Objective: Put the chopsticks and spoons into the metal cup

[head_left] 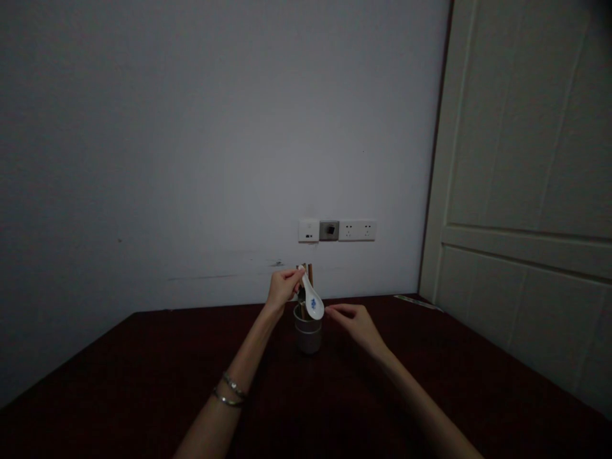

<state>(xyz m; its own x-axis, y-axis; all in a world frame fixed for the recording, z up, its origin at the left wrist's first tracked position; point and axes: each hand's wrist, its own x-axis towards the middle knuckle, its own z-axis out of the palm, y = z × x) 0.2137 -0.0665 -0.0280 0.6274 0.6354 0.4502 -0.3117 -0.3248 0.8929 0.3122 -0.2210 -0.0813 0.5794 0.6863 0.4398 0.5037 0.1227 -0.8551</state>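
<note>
A white Chinese soup spoon [314,305] with a blue motif in its bowl hangs tilted, bowl down, in front of a grey metal utensil cup [308,339]. My left hand [283,288] pinches the top of its handle. On the right, the closed fingertips of my right hand [356,324] meet the edge of the spoon's bowl. Several wooden chopsticks [310,274] stand upright in the cup, partly hidden behind the spoon and my left fingers. A dark utensil [301,294] also shows there, its kind unclear.
The cup stands on a dark red table [191,370] against a pale wall [215,159]. Wall sockets [357,231] sit above the table's back edge. A light panelled door [526,191] borders the right side. A thin flat strip [418,302] lies at the back right.
</note>
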